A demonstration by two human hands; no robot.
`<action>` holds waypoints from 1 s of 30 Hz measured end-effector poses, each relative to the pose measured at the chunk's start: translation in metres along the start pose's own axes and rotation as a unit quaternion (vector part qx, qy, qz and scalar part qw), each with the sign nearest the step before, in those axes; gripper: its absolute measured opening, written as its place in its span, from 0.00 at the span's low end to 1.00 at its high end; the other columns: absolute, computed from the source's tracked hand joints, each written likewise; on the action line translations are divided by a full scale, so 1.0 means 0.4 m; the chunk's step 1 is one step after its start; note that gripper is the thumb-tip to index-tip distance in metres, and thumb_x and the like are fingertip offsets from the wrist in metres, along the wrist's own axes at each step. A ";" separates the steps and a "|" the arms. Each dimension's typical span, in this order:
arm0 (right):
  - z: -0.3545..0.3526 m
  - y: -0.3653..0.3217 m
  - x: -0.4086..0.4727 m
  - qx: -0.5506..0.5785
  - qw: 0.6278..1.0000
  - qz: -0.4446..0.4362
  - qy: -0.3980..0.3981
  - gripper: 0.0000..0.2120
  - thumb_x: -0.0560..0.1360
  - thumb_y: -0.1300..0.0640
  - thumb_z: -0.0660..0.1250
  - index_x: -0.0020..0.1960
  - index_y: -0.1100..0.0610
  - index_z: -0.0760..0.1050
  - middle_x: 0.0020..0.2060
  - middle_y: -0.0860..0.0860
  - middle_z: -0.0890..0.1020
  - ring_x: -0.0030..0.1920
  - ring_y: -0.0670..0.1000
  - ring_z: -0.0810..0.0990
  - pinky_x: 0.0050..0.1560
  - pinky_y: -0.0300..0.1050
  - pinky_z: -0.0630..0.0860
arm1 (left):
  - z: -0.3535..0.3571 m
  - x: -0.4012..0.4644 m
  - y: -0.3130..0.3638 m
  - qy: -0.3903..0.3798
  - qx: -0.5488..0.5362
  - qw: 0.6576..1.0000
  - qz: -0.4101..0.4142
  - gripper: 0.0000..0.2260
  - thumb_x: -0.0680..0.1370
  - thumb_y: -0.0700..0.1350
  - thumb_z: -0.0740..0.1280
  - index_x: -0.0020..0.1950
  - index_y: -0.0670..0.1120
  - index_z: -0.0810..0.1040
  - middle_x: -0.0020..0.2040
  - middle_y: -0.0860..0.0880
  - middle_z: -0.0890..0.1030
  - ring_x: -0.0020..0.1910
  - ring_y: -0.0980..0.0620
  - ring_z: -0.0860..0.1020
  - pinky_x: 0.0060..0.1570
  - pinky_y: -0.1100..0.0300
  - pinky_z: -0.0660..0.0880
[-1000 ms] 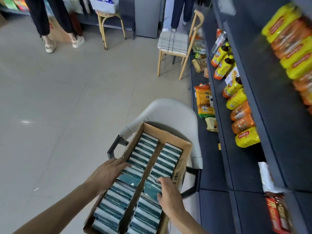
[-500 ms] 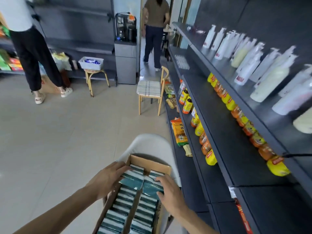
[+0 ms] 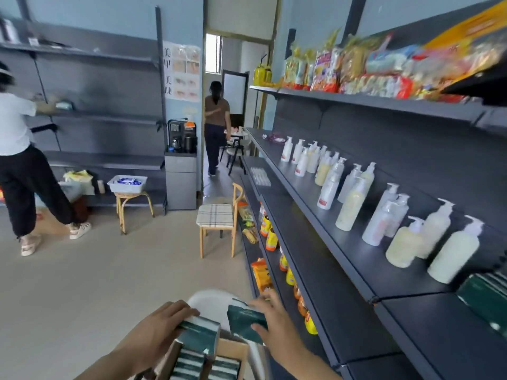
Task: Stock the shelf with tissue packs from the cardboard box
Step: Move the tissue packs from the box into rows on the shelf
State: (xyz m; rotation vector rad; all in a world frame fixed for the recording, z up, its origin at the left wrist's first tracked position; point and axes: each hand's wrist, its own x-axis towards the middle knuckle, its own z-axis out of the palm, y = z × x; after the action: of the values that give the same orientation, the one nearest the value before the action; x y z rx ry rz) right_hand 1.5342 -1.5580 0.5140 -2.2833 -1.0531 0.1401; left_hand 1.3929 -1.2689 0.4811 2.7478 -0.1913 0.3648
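The cardboard box (image 3: 231,350) sits at the bottom centre on a white chair (image 3: 211,303), with rows of dark green tissue packs (image 3: 192,364) inside. My left hand (image 3: 159,329) grips a stack of green packs (image 3: 200,335) lifted above the box. My right hand (image 3: 271,322) holds another green pack (image 3: 245,320), raised and nearer the shelf. The dark grey shelf (image 3: 356,272) runs along the right. Green tissue packs (image 3: 485,294) lie on it at the far right edge.
White and cream pump bottles (image 3: 354,198) stand along the same shelf, snack bags (image 3: 356,67) above, orange and yellow bottles (image 3: 301,305) below. A wooden chair (image 3: 216,218) stands ahead. One person (image 3: 19,165) is at the left shelving, another (image 3: 216,124) in the doorway.
Both hands have lifted tissue packs out of the box. My view has tilted up from the box to the upper shelves.
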 end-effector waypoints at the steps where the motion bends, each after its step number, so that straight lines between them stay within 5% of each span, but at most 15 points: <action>1: -0.028 -0.001 -0.004 -0.007 1.000 -0.009 0.011 0.18 0.76 0.63 0.69 0.63 0.50 0.74 0.59 0.42 0.65 0.58 0.39 0.70 0.62 0.27 0.64 | -0.011 0.016 0.012 0.002 0.002 1.000 0.009 0.16 0.82 0.53 0.57 0.69 0.64 0.68 0.62 0.68 0.69 0.57 0.64 0.71 0.54 0.72 0.68; 4: -0.107 -0.012 -0.020 -0.025 0.998 -0.027 0.052 0.16 0.79 0.62 0.64 0.65 0.51 0.73 0.59 0.43 0.66 0.59 0.40 0.69 0.58 0.24 0.62 | -0.053 0.072 0.050 0.014 -0.001 0.999 0.034 0.16 0.82 0.55 0.56 0.69 0.62 0.70 0.62 0.64 0.72 0.57 0.62 0.73 0.56 0.71 0.68; 10: -0.231 -0.037 -0.090 -0.043 0.987 -0.002 0.155 0.19 0.82 0.54 0.61 0.73 0.49 0.67 0.61 0.44 0.71 0.58 0.43 0.73 0.60 0.39 0.71 | -0.116 0.199 0.129 0.017 -0.014 0.994 0.108 0.16 0.81 0.55 0.56 0.68 0.66 0.67 0.60 0.69 0.68 0.58 0.65 0.70 0.58 0.72 0.66; 16: -0.337 -0.064 -0.238 -0.084 0.965 0.057 0.243 0.20 0.79 0.64 0.65 0.70 0.54 0.72 0.60 0.46 0.71 0.58 0.42 0.72 0.62 0.32 0.67 | -0.135 0.329 0.233 0.024 -0.056 0.973 0.222 0.18 0.83 0.62 0.50 0.70 0.61 0.69 0.62 0.72 0.66 0.56 0.67 0.70 0.57 0.78 0.63; 21: -0.421 -0.092 -0.415 -0.118 0.931 0.130 0.321 0.19 0.79 0.64 0.65 0.68 0.53 0.74 0.59 0.46 0.70 0.58 0.41 0.71 0.62 0.26 0.64 | -0.114 0.408 0.373 0.024 -0.083 0.954 0.288 0.19 0.82 0.62 0.52 0.71 0.60 0.70 0.63 0.62 0.71 0.59 0.63 0.72 0.56 0.67 0.69; 26: -0.479 -0.132 -0.632 -0.150 0.888 0.214 0.378 0.19 0.79 0.65 0.66 0.68 0.53 0.74 0.58 0.45 0.71 0.60 0.42 0.72 0.64 0.29 0.65 | -0.062 0.430 0.561 -0.018 -0.105 0.926 0.362 0.21 0.80 0.63 0.51 0.72 0.63 0.67 0.62 0.67 0.68 0.61 0.69 0.68 0.52 0.73 0.68; 30: -0.512 -0.173 -0.820 -0.174 0.854 0.282 0.402 0.19 0.79 0.63 0.66 0.68 0.51 0.74 0.58 0.43 0.71 0.56 0.42 0.73 0.60 0.25 0.64 | -0.013 0.421 0.735 -0.034 -0.134 0.906 0.401 0.17 0.82 0.58 0.59 0.72 0.62 0.68 0.62 0.65 0.69 0.57 0.63 0.74 0.47 0.67 0.72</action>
State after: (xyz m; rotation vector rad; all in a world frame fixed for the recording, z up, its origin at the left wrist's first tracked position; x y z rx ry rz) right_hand 1.3356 -1.8594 0.6686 -2.5056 0.0484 -0.7720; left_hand 1.5004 -1.5534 0.6301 2.2826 -1.2992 0.4020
